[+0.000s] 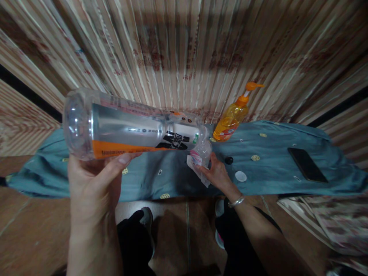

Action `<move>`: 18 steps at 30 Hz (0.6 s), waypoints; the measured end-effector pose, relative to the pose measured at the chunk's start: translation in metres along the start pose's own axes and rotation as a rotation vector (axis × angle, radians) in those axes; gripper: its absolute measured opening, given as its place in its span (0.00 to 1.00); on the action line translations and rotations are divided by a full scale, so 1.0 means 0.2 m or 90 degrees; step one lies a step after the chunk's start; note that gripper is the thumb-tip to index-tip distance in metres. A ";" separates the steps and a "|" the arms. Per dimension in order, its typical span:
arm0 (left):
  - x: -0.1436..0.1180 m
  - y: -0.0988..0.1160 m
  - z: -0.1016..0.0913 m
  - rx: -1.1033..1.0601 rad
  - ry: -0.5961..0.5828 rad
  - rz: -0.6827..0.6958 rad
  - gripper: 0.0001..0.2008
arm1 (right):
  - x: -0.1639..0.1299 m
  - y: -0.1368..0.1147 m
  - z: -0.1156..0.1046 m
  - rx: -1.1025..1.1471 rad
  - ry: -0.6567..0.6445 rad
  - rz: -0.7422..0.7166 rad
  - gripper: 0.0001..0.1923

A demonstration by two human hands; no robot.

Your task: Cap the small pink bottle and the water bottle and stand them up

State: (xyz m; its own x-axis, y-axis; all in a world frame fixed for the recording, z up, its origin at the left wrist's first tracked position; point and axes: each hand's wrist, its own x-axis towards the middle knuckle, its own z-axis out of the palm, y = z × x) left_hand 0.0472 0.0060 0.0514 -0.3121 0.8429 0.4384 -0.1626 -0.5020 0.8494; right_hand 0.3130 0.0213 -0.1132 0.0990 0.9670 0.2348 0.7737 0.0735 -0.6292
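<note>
Bottle (132,128), tipped sideways in left hand (94,180): orange-silver label, writing unreadable.

The big bottle (132,130) in the upper left is clear, shiny plastic with a smooth silver and orange label. The small bottle (202,151) in the middle is thin clear plastic. The pump bottle (231,119) is glossy orange plastic. The blue cloth (273,153) looks soft and matt. The phone (307,165) at the right is smooth and black.
</note>
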 end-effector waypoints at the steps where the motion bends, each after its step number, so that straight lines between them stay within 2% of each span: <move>1: 0.00 0.00 0.00 0.001 -0.002 0.002 0.32 | 0.00 0.00 0.00 -0.004 0.004 -0.003 0.22; 6: 0.00 0.00 -0.01 0.007 -0.015 0.001 0.29 | 0.00 0.00 0.00 -0.003 0.008 -0.007 0.23; 12: 0.00 0.00 0.00 -0.008 0.008 -0.005 0.36 | 0.00 0.01 0.00 0.016 0.006 -0.007 0.23; 18: 0.00 0.01 0.01 -0.013 0.011 -0.007 0.28 | 0.00 0.00 0.00 0.014 -0.006 0.005 0.24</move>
State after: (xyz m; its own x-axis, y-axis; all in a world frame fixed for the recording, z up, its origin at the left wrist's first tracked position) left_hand 0.0494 0.0048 0.0534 -0.3270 0.8448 0.4237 -0.1855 -0.4969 0.8477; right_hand 0.3130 0.0210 -0.1127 0.0995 0.9698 0.2225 0.7591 0.0706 -0.6472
